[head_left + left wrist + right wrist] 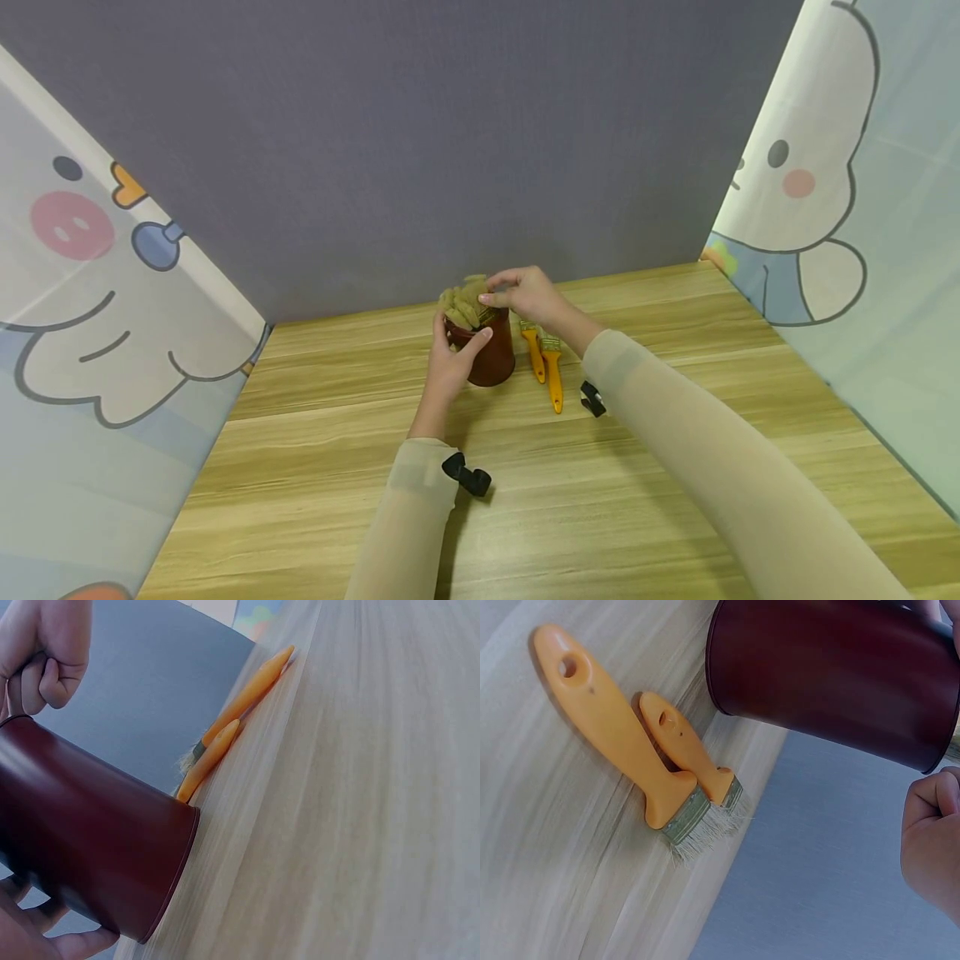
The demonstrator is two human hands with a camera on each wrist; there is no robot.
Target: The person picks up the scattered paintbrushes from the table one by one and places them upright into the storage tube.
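Observation:
A dark red cylindrical pot (492,358) stands on the wooden table, also large in the left wrist view. Tan, leaf-like pieces (465,310) fill its mouth and rise above the rim. My left hand (448,358) grips the pot from the left, its thumb across the near side. At the rim, my right hand (528,296) pinches one of the tan pieces between thumb and fingers; its other fingers are curled in the wrist views. Some bristles (952,748) show at the rim beside that hand, their handle hidden.
Two yellow-handled paintbrushes, a larger one (607,720) and a smaller one (686,746), lie just right of the pot. A grey panel (390,150) rises behind the table (322,450). Cartoon-printed walls (885,208) flank both sides.

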